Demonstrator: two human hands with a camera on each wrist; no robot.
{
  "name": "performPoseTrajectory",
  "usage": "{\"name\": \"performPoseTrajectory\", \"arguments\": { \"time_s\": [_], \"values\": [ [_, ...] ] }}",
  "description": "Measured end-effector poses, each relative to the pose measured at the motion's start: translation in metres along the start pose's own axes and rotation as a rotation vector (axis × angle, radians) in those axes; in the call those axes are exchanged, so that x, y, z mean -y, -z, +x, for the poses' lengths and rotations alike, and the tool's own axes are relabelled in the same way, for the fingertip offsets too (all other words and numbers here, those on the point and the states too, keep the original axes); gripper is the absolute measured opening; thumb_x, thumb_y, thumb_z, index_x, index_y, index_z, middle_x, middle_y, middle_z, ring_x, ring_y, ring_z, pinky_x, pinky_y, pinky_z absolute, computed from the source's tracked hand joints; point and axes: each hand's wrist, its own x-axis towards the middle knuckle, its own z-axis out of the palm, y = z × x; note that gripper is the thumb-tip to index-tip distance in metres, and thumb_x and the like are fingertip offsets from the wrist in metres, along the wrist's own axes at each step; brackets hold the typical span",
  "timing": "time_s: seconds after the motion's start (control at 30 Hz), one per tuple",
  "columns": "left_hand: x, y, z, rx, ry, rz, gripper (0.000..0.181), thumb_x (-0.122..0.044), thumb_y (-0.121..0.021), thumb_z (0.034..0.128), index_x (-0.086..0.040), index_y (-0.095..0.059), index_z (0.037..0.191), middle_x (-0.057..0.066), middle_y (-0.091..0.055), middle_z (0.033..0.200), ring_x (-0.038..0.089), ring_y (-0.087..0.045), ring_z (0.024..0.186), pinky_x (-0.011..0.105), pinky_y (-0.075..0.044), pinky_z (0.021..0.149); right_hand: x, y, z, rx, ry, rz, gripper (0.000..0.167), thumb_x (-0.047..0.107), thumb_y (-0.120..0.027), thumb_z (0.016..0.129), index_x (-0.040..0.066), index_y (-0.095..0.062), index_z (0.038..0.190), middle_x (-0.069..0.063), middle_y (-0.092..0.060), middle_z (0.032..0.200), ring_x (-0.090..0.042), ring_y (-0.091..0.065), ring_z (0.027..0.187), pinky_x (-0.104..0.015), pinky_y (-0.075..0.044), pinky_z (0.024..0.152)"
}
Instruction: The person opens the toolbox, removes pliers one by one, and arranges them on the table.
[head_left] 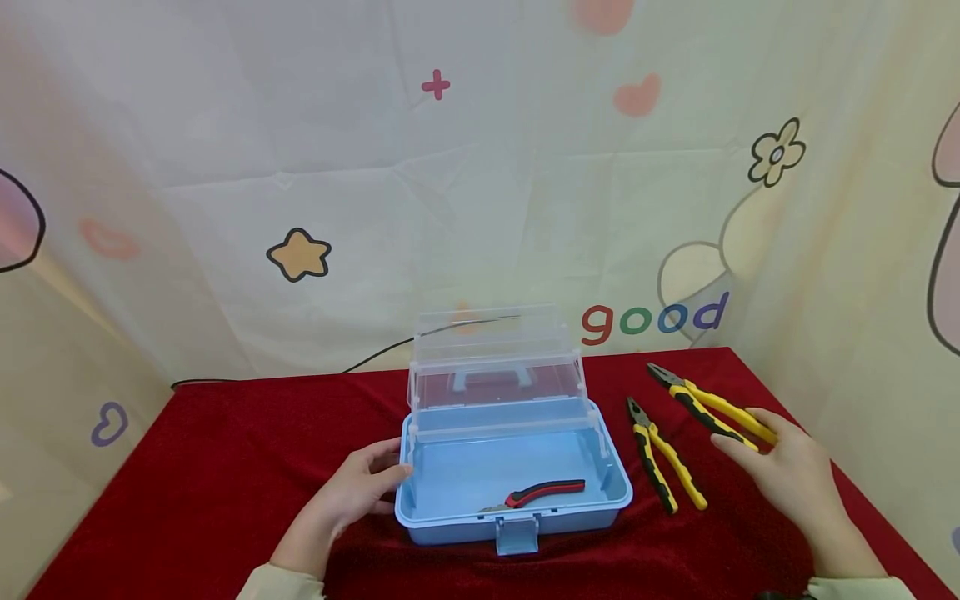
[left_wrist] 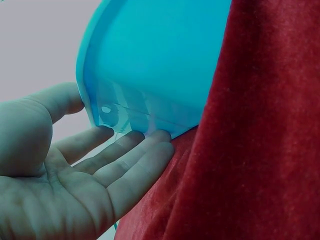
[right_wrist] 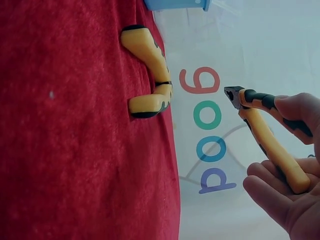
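A light blue toolbox [head_left: 438, 533] with its clear lid [head_left: 498, 387] raised stands on the red cloth. Inside it lies a pair of pliers with red and black handles [head_left: 545, 492]. At its left side rests my left hand [head_left: 356, 487]; the thumb meets the rim and the extended fingertips touch the outer wall [left_wrist: 145, 107]. My right hand [head_left: 798, 471] holds yellow-and-black pliers [head_left: 708, 404] by the handles, thumb on one and fingers against the other, jaws pointing away. Between toolbox and right hand, another yellow-and-black pair of pliers [head_left: 660, 458] lies with handles spread.
A red velvet cloth [head_left: 247, 467] covers the table. Behind hangs a pale printed curtain [head_left: 360, 200]. A thin black cable [head_left: 378, 354] runs behind the toolbox along the left rear edge. The front latch [head_left: 517, 536] hangs down.
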Motion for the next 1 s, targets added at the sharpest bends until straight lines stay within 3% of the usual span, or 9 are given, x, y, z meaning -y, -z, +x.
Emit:
{"name": "performPoseTrajectory", "arguments": {
  "time_s": [0.37, 0.7, 1.0],
  "values": [
    [0.000, -0.001, 0.000, -0.010, 0.003, 0.003, 0.054, -0.015, -0.058, 0.0927, -0.001, -0.038, 0.141, 0.025, -0.052, 0.129, 0.027, -0.063, 0.099, 0.046, -0.058, 0.074, -0.009, 0.000, 0.002, 0.038, -0.014, -0.016, 0.075, 0.049, -0.066, 0.083, -0.006, -0.047, 0.129, -0.033, -0.051, 0.122, -0.039, -0.048, 0.096, -0.040, -0.045, 0.066],
    [0.000, -0.001, 0.000, -0.007, 0.003, 0.000, 0.055, -0.015, -0.058, 0.0928, 0.000, -0.037, 0.141, 0.026, -0.052, 0.129, 0.027, -0.063, 0.099, 0.046, -0.058, 0.074, -0.014, -0.003, 0.005, 0.059, -0.025, -0.027, 0.075, 0.050, -0.065, 0.083, -0.008, -0.047, 0.128, -0.033, -0.052, 0.120, -0.040, -0.048, 0.096, -0.046, -0.047, 0.070],
    [0.000, -0.001, 0.000, -0.007, 0.002, -0.001, 0.055, -0.015, -0.058, 0.0927, 0.000, -0.038, 0.141, 0.025, -0.053, 0.128, 0.028, -0.064, 0.099, 0.046, -0.058, 0.074, -0.017, -0.005, 0.005, 0.066, -0.011, -0.027, 0.073, 0.050, -0.065, 0.084, -0.008, -0.049, 0.125, -0.032, -0.054, 0.117, -0.038, -0.050, 0.095, -0.043, -0.046, 0.069]
  ]
}}
